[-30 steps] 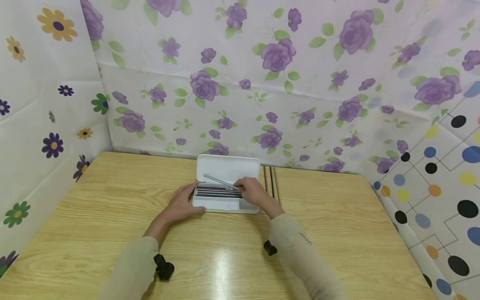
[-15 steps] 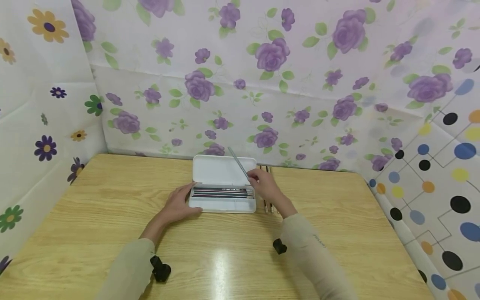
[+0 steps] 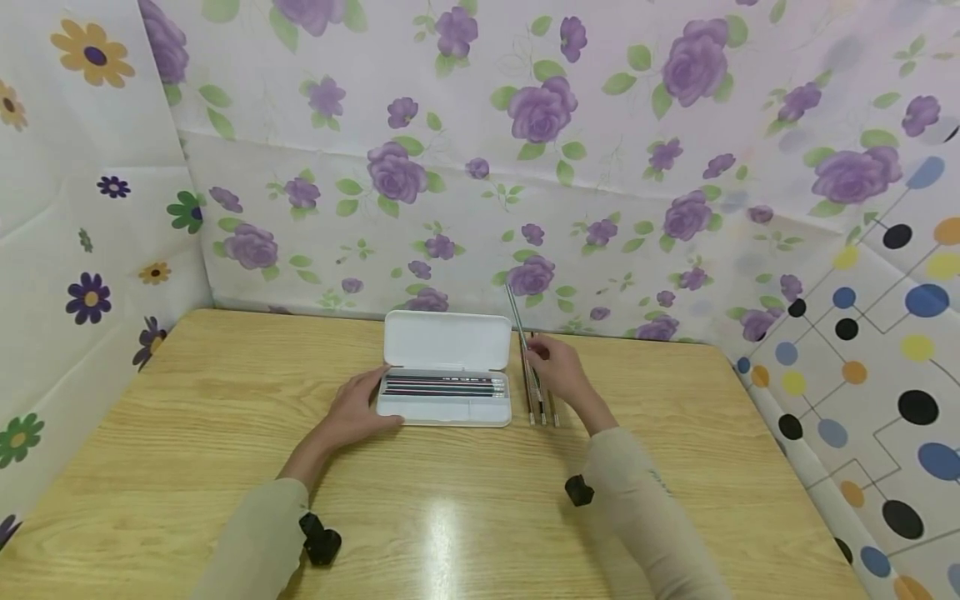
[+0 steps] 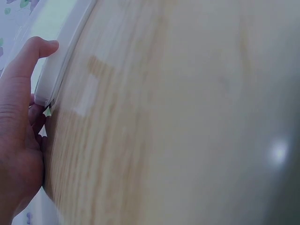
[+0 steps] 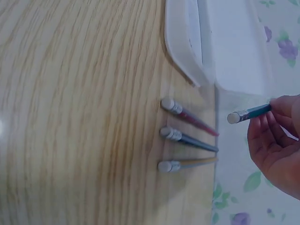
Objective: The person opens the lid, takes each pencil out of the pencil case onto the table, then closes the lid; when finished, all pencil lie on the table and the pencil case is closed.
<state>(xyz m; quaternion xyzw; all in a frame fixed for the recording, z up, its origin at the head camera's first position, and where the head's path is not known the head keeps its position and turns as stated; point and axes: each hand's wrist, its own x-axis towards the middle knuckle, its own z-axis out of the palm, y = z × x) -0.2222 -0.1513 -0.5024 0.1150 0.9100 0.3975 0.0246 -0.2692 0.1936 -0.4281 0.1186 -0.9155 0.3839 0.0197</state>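
Note:
A white pencil case stands with its lid raised near the back of the table, several dark pencils lying side by side in it. My left hand holds the case's left end, thumb over the front rim and fingers low at the side. My right hand pinches a teal pencil between thumb and fingers, its white eraser end towards the front. Under it on the table lie three more pencils, one reddish, one dark and one yellow, just right of the case.
The wooden table runs back to a wall covered in purple-flowered sheeting. A daisy-patterned sheet hangs at the left, a dotted one at the right. Each sleeve has a black device near the wrist.
My right hand has lifted the teal pencil from over the case and carried it right, turning it to point away, above the three table pencils. The left hand keeps holding the case.

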